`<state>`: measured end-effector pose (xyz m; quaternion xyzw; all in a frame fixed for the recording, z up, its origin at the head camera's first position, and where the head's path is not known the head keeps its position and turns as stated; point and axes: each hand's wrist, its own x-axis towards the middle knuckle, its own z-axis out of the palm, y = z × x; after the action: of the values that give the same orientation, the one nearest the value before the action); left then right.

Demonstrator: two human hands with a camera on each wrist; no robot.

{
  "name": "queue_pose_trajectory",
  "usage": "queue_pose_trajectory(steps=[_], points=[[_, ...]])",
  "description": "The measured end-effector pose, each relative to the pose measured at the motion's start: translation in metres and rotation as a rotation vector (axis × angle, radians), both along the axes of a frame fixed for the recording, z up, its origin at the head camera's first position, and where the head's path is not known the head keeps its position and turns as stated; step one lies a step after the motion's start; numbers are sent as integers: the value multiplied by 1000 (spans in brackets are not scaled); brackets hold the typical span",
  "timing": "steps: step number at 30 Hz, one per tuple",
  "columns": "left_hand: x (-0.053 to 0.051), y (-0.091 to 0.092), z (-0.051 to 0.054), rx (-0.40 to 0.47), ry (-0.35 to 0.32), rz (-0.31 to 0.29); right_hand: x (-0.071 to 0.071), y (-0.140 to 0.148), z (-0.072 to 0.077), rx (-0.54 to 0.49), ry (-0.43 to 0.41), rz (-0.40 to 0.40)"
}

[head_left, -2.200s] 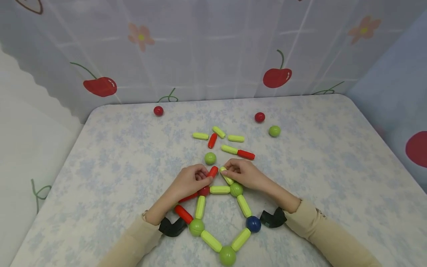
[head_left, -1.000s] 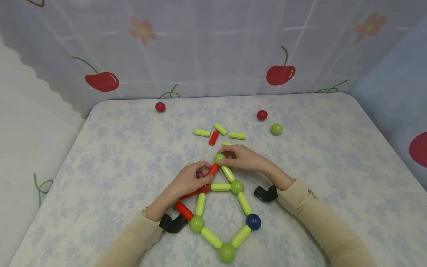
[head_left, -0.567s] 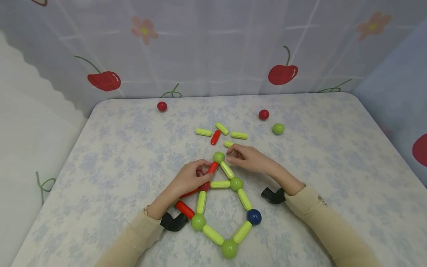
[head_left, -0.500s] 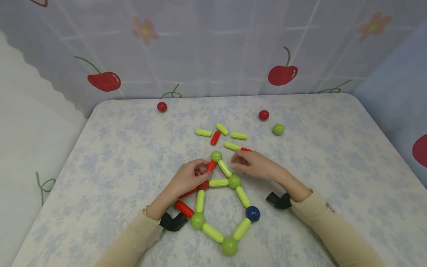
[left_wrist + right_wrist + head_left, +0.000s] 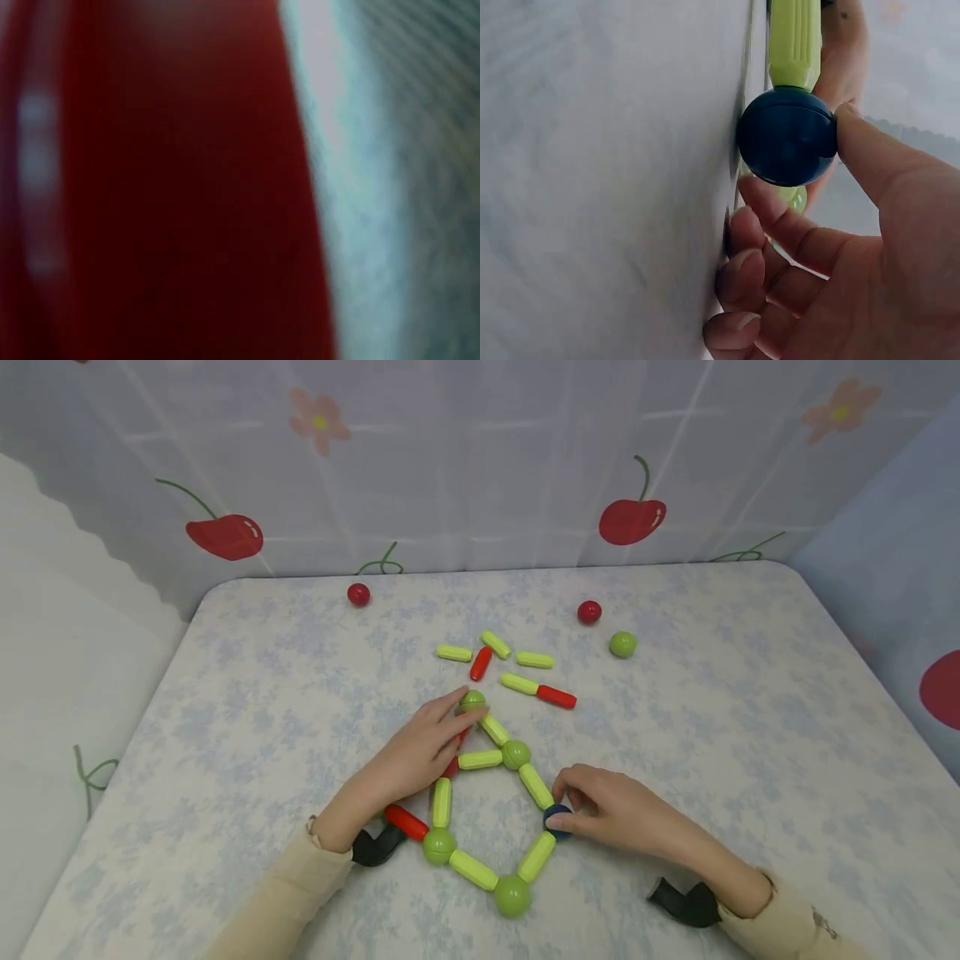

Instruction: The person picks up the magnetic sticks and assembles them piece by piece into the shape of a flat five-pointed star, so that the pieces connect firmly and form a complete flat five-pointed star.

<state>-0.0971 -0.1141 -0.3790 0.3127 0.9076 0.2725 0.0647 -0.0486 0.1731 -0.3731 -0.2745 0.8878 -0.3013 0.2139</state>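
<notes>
Yellow-green rods and balls form a joined five-sided frame with a triangle at its far side. My left hand (image 5: 416,747) lies over the triangle's red side, its extended fingers touching the green ball (image 5: 473,700) at the tip and partly covering the red ball (image 5: 451,767). With thumb and index finger, my right hand (image 5: 637,810) pinches the blue ball (image 5: 556,821) at the frame's right corner. The right wrist view shows the thumb against the blue ball (image 5: 787,136), below a green rod (image 5: 795,41). Blurred red surface (image 5: 187,187) fills much of the left wrist view.
Beyond the frame lie loose green rods (image 5: 454,652), a red rod (image 5: 481,664) and a green rod joined to a red one (image 5: 557,697). Farther back are two red balls (image 5: 359,594) and a green ball (image 5: 622,644). A red rod (image 5: 406,822) extends from the frame's left corner.
My right hand has left the triangle's tip, where it set the green ball, and moved nearer me onto the blue ball. My left hand has released the red rod and stretched toward the tip; the frame shifted left.
</notes>
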Motion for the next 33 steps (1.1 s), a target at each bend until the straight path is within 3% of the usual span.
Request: queue_pose_trajectory(steps=[3, 6, 10, 17, 21, 26, 29, 31, 33], points=[[1, -3, 0, -62, 50, -60, -3, 0, -4, -17, 9, -11], [5, -10, 1, -108, 63, -52, -11, 0, -4, -29, 4, -11], [17, -23, 2, -122, 6, -15, -26, 2, -4, -37, 46, -36], [49, -44, -6, -105, -80, 49, -54, -6, -5, -42, 110, -128], [69, -42, -5, -213, -62, 128, -69, -14, -7, -68, 146, -149], [89, -29, 12, -418, 67, 175, -85, -23, -12, -122, 162, -123], [86, -24, 29, -441, 112, 178, -91, -26, -14, -146, 151, -122], [73, -23, 38, -384, 139, 202, -92, -27, -16, -156, 144, -126], [53, -21, 41, -287, 157, 236, -92, -27, -18, -169, 147, -127]])
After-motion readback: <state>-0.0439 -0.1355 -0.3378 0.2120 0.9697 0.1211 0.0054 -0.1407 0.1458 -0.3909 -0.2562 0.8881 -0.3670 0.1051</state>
